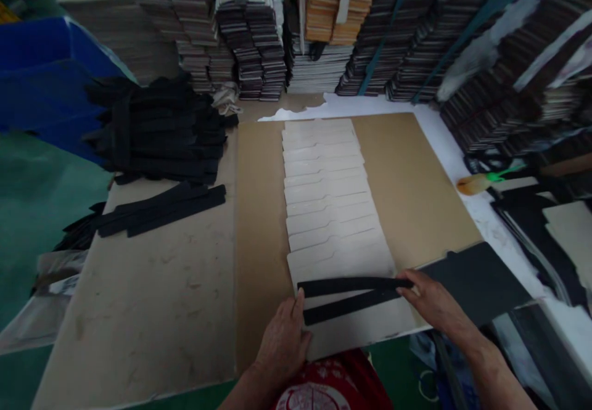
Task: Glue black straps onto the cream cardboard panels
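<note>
Two black strips lie nearly side by side across the nearest pale sheet, their right ends meeting. My right hand is closed, pinching the right end of the upper black strip. At that strip's left end, my left hand grips the tip with its fingers, while the rest of the hand rests by the sheet's left edge. The lower black strip lies on the pale sheet. Beyond my hands, several overlapping pale sheets run in a column up the brown board.
Loose black strips lie at left, below a large bundle of black strips. A blue bin stands behind them. Tall stacks of sheets line the back. A dark panel and an orange-bristled brush are at right.
</note>
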A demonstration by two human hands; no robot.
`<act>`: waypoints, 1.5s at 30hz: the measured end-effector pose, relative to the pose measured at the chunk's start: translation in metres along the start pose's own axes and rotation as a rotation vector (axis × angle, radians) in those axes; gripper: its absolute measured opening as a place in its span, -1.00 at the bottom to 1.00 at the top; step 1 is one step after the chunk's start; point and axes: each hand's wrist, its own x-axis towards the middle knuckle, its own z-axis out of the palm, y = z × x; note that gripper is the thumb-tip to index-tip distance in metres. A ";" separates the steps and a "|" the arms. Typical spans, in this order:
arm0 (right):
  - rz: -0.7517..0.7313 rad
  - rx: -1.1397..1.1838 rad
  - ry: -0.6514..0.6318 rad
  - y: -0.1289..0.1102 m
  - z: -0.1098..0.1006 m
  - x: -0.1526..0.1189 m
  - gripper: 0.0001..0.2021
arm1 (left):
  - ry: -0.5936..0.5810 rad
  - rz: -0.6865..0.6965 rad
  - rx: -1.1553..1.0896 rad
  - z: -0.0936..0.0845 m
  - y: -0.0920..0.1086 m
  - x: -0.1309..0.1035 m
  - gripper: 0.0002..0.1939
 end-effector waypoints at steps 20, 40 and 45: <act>0.278 0.257 0.349 0.003 0.045 0.031 -0.78 | -0.019 -0.017 0.106 0.006 -0.007 0.006 -0.25; 0.004 -0.377 0.268 -0.045 0.052 0.012 -0.74 | 0.193 0.109 0.331 -0.006 0.010 0.007 -0.46; 0.140 -0.500 0.240 -0.072 0.058 0.015 -0.29 | 0.423 0.175 0.425 0.000 0.007 0.019 -0.61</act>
